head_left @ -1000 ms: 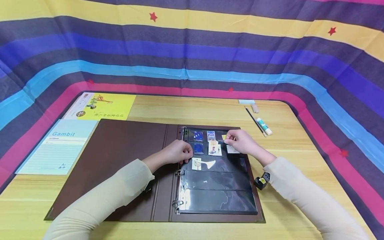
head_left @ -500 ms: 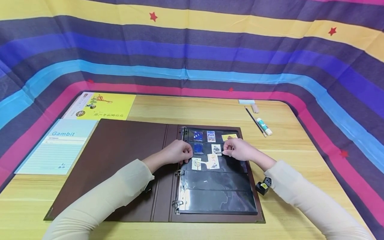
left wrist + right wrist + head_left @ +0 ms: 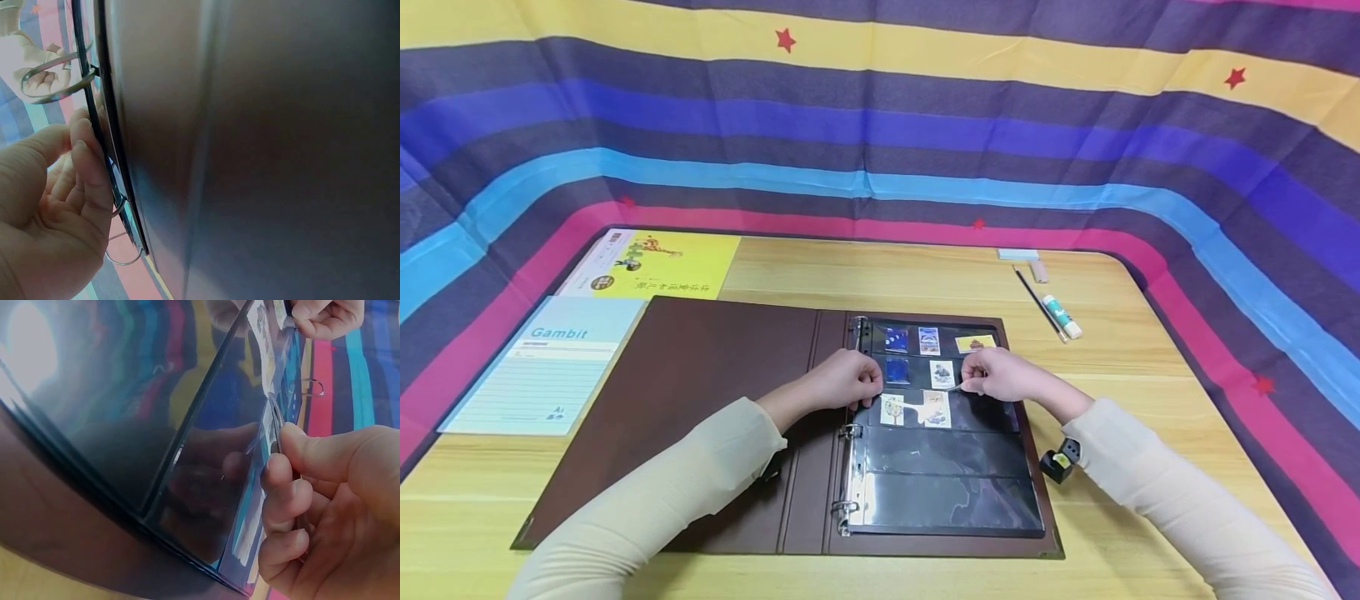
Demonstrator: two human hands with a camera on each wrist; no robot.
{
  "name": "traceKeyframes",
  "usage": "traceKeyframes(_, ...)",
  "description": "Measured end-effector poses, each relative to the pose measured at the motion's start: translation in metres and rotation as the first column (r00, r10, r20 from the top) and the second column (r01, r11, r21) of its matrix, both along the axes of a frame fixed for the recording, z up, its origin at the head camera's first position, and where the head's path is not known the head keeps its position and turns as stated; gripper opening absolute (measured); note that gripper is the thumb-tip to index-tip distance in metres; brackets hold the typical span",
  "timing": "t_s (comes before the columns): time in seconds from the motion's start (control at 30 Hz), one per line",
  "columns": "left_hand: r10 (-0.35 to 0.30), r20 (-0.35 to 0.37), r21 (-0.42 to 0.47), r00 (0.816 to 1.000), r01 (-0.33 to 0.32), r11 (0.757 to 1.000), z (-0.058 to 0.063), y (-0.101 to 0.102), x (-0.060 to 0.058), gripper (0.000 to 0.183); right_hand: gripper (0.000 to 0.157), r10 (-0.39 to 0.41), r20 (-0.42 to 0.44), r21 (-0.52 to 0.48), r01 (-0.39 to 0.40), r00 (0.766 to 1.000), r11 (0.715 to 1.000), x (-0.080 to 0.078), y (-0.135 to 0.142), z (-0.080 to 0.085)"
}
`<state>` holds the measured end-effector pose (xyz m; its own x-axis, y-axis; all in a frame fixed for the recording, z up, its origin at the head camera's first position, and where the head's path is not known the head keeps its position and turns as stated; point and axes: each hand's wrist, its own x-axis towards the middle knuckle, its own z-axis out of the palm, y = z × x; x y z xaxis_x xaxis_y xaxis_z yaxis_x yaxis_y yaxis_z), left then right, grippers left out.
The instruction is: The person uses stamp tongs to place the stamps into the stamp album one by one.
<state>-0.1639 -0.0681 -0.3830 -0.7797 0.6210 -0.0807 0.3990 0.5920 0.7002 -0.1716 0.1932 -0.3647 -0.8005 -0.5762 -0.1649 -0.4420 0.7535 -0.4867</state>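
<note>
A stamp album (image 3: 737,417) lies spread on the table, its black pocket page (image 3: 947,454) held by metal rings. My right hand (image 3: 996,374) pinches metal tweezers (image 3: 277,428), whose tips lie at the lower edge of the second row. Just left of them sits a white stamp with a dark figure (image 3: 942,373). Below it, in the third row, a pale stamp (image 3: 936,409) stands beside a tree stamp (image 3: 892,409). My left hand (image 3: 842,380) pinches at the page's ring-side edge; its fingertips (image 3: 81,128) partly hide what they hold.
Upper rows hold blue stamps (image 3: 897,371) and a yellow stamp (image 3: 975,343). Left of the album lie a Gambit notebook (image 3: 550,367) and a yellow book (image 3: 677,267). A glue stick (image 3: 1062,317), a pencil (image 3: 1040,302) and erasers (image 3: 1038,271) are at the back right.
My right hand has come down from the top row to beside the second. The pale stamp has moved down from the second row into the third. My left hand has stayed put.
</note>
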Motion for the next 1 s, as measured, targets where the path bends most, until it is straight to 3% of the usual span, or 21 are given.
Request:
traceKeyframes(0.2,0.007,0.009,-0.012,1.0,-0.007,1.0,0.001,0.001,0.0,0.012,0.013,0.0,-0.009,-0.006,0.0,1.0,1.0,-0.002,0.001,-0.001)
traceKeyframes(0.4,-0.001,-0.001,-0.018,1.0,0.001,1.0,0.0,0.002,-0.001,0.013,0.008,-0.06,-0.023,-0.058,0.058,0.998,0.997,-0.005,0.009,0.003)
traceKeyframes(0.73,0.01,0.02,0.034,1.0,-0.011,0.999,0.008,-0.012,-0.002,0.011,0.011,-0.272,-0.028,-0.193,0.262,0.962,0.946,-0.006,0.052,0.006)
traceKeyframes(0.9,0.102,0.058,0.081,0.993,-0.107,0.991,0.015,-0.037,-0.004,0.014,0.015,-0.384,0.0,-0.194,0.376,0.923,0.906,0.003,0.082,-0.002)
traceKeyframes(1.0,0.175,0.07,0.101,0.982,-0.182,0.978,0.018,-0.06,-0.007,0.017,0.018,-0.421,-0.033,-0.14,0.413,0.906,0.9,0.009,0.098,-0.008)
